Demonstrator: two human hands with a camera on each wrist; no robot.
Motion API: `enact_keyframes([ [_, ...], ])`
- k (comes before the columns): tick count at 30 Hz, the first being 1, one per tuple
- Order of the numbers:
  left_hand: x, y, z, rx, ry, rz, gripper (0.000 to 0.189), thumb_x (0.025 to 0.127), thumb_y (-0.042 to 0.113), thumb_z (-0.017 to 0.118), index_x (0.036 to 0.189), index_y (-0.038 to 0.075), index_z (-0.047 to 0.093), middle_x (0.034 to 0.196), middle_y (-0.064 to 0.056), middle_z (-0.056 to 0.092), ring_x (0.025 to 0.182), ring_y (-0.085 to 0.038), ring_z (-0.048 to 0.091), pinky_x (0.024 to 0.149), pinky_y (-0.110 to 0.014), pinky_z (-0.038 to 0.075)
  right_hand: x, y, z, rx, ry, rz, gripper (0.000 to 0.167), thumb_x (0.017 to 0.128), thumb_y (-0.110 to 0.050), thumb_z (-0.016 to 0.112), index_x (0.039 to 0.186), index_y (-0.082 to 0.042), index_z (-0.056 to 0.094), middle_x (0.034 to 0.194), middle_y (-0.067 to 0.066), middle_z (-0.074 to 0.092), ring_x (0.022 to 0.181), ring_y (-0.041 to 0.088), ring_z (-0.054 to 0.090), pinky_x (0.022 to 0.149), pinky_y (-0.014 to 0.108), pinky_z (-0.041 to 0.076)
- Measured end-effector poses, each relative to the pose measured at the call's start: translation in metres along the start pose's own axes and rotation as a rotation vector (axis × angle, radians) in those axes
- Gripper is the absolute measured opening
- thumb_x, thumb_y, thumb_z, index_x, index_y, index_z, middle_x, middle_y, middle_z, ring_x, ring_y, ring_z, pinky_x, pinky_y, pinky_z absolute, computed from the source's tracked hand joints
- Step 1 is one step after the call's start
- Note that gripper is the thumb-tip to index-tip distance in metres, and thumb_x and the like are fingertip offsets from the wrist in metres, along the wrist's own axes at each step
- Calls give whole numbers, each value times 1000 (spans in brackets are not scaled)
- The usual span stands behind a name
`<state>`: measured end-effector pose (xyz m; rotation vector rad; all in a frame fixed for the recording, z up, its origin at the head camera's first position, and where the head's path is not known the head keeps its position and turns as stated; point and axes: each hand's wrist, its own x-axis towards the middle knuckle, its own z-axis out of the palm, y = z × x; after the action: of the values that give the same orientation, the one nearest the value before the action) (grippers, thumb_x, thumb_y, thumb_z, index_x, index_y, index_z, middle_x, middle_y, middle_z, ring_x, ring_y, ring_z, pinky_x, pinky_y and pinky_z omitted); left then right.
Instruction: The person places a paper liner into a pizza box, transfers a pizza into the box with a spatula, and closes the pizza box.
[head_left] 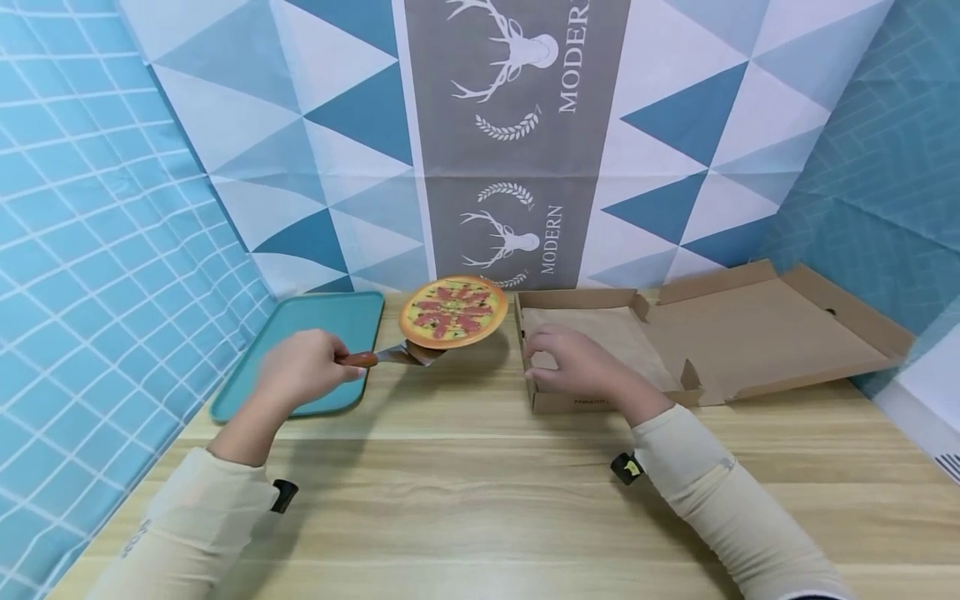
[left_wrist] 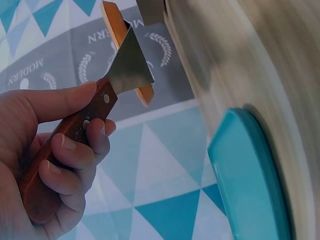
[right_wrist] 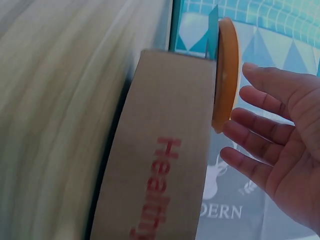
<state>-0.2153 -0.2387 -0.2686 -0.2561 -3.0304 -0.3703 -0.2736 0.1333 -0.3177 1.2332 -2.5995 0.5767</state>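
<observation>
My left hand [head_left: 306, 367] grips the brown wooden handle of a metal spatula [left_wrist: 131, 67], thumb along the handle and fingers wrapped round it. A round pizza [head_left: 453, 312] with red and green toppings rides on the spatula's blade, raised above the table between tray and box. Seen edge-on in the right wrist view, its crust is orange-brown. My right hand [head_left: 566, 362] hovers over the left part of an open cardboard pizza box [head_left: 558, 402], its fingers loosely bent and holding nothing. Brown paper [head_left: 637, 333] lines the box.
A teal tray [head_left: 258, 379] lies on the wooden table [head_left: 465, 500] at the left, partly behind my left hand. The box lid [head_left: 757, 333] is folded out to the right. Patterned sheets [head_left: 352, 125] hang behind and on both sides.
</observation>
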Motion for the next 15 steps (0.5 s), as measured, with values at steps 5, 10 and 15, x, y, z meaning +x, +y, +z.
enact_keyframes([
  [5, 5, 13, 0, 7, -8, 4, 20, 85, 34, 74, 85, 14, 76, 68, 2, 61, 57, -18, 49, 46, -33, 36, -13, 8, -5, -18, 13, 27, 18, 85, -12, 75, 99, -2, 69, 102, 7, 65, 101, 26, 61, 91, 44, 48],
  [10, 10, 24, 0, 20, -12, 31, 20, 84, 32, 75, 78, 13, 73, 65, 2, 59, 55, -17, 48, 45, -31, 35, -25, 16, -10, -36, 22, 58, 18, 85, -13, 76, 99, -3, 69, 103, 8, 65, 101, 28, 62, 90, 46, 49],
  [15, 15, 33, 0, 20, -11, 65, 19, 83, 30, 76, 75, 13, 72, 62, 2, 58, 54, -17, 47, 45, -31, 35, -37, 24, -12, -51, 33, 86, 18, 85, -13, 77, 98, -3, 70, 102, 7, 65, 100, 27, 61, 89, 45, 49],
])
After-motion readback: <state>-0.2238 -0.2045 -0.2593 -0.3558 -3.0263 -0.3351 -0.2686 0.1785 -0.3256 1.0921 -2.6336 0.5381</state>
